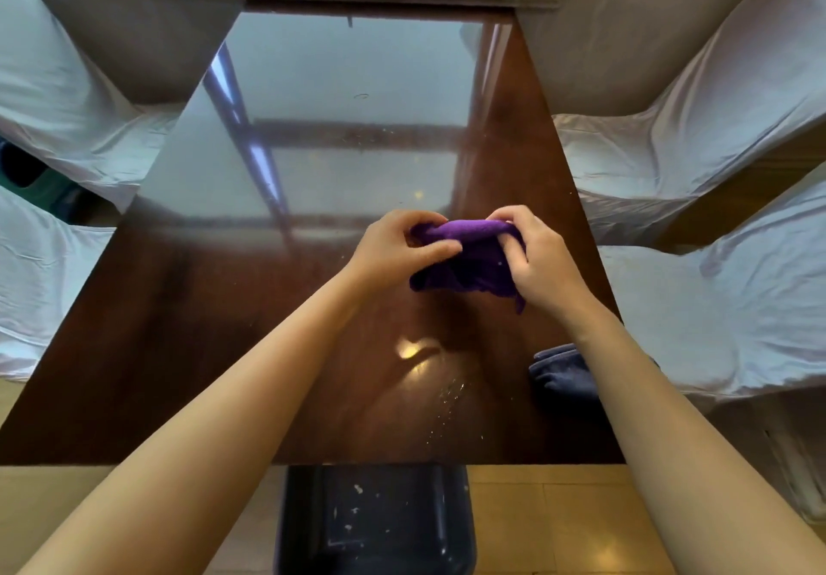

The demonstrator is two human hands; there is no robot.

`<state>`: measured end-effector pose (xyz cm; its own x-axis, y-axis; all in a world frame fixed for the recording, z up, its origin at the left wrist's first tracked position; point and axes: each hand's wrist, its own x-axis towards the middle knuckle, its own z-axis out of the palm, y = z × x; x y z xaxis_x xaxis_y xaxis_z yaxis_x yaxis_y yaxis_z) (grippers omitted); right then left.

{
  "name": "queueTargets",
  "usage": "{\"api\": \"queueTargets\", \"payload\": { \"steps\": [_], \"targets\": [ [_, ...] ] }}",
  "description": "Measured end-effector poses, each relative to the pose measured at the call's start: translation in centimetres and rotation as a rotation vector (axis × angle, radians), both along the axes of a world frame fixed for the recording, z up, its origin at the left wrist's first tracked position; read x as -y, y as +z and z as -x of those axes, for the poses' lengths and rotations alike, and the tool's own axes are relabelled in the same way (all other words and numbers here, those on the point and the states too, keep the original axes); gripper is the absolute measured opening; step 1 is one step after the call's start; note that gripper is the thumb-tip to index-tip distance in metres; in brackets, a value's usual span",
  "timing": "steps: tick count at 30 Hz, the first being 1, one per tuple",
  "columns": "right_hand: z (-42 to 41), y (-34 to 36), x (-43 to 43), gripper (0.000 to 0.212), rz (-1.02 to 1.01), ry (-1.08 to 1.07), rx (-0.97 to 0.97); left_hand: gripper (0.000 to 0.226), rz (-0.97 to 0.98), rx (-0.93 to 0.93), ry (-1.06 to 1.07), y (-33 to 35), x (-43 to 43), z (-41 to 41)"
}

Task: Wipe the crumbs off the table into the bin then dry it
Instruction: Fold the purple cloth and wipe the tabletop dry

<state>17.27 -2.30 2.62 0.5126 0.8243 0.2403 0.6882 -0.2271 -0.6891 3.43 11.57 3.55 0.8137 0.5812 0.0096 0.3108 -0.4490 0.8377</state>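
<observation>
The person holds a crumpled purple microfibre cloth (469, 257) with both hands above the glossy dark brown wooden table (223, 328), probably to fold or bunch it into a pad before wiping. The left hand (398, 246) pinches the cloth's left end, with the thumb lying across the fabric and the other fingers curled behind it. The right hand (534, 257) closes on the right end, fingers bent over the upper edge, so the cloth hangs between the two hands. Both forearms reach forward from the near edge, almost straight.

Pale crumbs (451, 395) lie scattered on the table near its front edge, directly above the dark rectangular plastic bin (375, 525), which stands on the floor under that edge and already contains some bits. A folded dark grey cloth (563, 373) rests on the table beside the right forearm, likely kept there for drying.
</observation>
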Motion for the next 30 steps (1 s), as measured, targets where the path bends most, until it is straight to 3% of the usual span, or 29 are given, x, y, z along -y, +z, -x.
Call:
{"api": "queueTargets", "payload": {
  "steps": [2,5,11,19,30],
  "targets": [
    [-0.5,0.8,0.0,0.016,0.001,-0.008,-0.059,0.034,-0.197,-0.034,-0.076,0.3,-0.3,-0.3],
    [-1.6,1.9,0.2,0.016,0.061,0.018,0.033,0.021,-0.390,-0.068,-0.067,1.0,-1.2,-1.1],
    [-4.5,4.2,0.9,0.015,0.194,0.082,0.208,0.018,-0.423,-0.131,-0.143,3.0,-3.0,-2.5],
    [-5.2,3.5,0.4,0.013,0.088,-0.017,0.348,0.016,-0.504,-0.050,-0.096,3.2,-3.3,-3.6],
    [5.9,-8.9,8.2,0.012,0.405,0.218,0.015,0.024,-0.497,-0.220,-0.320,-9.0,3.9,7.5]
  ]
}}
